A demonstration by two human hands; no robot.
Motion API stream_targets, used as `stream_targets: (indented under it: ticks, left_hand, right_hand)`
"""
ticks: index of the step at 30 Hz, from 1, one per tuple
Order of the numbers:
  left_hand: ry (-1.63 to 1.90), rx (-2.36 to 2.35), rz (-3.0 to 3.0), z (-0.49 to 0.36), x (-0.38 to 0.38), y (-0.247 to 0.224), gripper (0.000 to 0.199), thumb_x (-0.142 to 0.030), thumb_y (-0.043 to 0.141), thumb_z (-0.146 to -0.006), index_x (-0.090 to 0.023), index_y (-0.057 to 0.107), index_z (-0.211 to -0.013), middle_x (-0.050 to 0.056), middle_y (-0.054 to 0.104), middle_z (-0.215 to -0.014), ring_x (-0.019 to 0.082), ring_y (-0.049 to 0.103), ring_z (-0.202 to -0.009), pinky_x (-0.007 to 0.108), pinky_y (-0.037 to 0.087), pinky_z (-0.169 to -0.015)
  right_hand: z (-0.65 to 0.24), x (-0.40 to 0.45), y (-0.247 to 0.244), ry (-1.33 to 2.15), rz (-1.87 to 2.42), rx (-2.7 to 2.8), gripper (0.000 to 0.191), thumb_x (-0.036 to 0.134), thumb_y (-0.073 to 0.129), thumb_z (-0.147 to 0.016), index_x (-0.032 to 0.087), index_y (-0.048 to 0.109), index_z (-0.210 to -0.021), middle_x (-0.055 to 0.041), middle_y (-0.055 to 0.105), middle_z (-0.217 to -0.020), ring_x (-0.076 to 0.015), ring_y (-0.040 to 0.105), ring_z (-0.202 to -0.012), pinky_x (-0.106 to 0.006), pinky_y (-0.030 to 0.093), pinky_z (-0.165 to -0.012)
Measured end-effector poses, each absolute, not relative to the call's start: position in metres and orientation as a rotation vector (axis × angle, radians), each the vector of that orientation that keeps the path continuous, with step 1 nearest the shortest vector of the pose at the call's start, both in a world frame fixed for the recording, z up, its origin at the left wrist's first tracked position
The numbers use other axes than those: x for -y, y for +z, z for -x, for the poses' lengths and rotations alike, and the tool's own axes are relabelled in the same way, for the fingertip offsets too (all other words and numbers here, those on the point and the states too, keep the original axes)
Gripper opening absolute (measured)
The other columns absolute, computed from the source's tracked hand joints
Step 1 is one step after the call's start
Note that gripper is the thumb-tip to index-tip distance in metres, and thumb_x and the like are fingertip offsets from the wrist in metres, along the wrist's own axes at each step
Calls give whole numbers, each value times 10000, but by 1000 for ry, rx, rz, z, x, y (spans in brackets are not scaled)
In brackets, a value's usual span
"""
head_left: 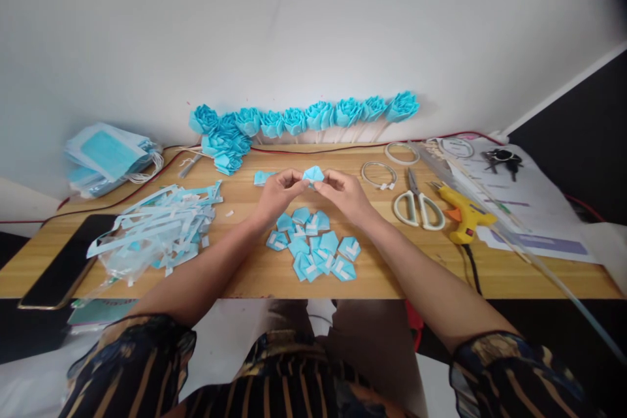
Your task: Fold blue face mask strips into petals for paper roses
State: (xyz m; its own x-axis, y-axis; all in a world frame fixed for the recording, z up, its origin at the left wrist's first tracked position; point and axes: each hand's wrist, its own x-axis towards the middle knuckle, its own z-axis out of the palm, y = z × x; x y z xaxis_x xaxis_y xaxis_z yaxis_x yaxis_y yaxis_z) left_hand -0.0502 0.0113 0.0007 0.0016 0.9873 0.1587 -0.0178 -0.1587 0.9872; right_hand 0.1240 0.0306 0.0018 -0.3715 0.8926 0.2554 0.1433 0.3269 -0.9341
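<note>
Between my two hands is a folded blue petal (313, 174), raised a little over the middle of the table. My left hand (279, 194) pinches its left side with thumb and fingertips. On its right side my right hand (344, 193) does the same, so both hands are closed on it. Below them lies a loose group of similar folded blue petals (328, 243), some with white strips on them. Another flat blue piece (263, 177) rests just behind my left hand, partly hidden by it.
Blue flowers (320, 115) on sticks lean along the wall. To the left are face masks (110, 153), blue and white scraps (157, 228) and a phone (63, 264). Scissors (416, 202), tape rolls (378, 174), a yellow glue gun (465, 212) and keys (504, 158) lie on the right.
</note>
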Motion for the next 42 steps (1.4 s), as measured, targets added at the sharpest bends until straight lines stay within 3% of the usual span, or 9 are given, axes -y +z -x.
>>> stream_targets:
  ticks: [4,19,23,30,42]
  left_hand:
    - [1328,-1106,-1313,50,-11,0,294,-393,814,-637,-154,651,-689,-9,614,-671,112,505,-654,254,393,-655]
    - [1321,-1115,-1239,52,-12,3,268,-390,806,-623,-163,666,-655,-23,573,-627,102,461,-637,250,376,-657]
    - [1340,-1121,-1238,54,-13,2,269,-391,797,-631,-161,661,-663,-22,570,-634,98,458,-636,247,373,-652]
    - [1330,-1166,-1264,57,-16,1,285,-425,769,-651,-169,646,-666,-13,552,-629,108,434,-631,250,356,-618]
    - [1331,-1144,-1335,57,-14,-1,294,-422,656,-764,-181,595,-607,-6,534,-616,124,476,-657,262,407,-683]
  right_hand:
    - [-122,-31,0,1039,965,1763,235,375,614,-789,185,537,-674,44,446,-624,-104,404,-601,-262,315,-591]
    - [-123,-31,2,1060,981,1753,239,369,602,-774,196,497,-648,46,426,-616,-105,386,-602,-261,308,-594]
    - [-125,-33,0,1105,955,1735,226,374,619,-782,187,556,-672,38,488,-638,-109,429,-617,-261,328,-610]
    - [-129,-38,-1,1224,910,1654,216,382,605,-823,184,691,-808,-18,683,-817,-155,592,-798,-282,429,-777]
    - [-128,-37,0,1127,987,1718,251,407,631,-778,183,575,-681,42,477,-628,-106,413,-614,-257,309,-601]
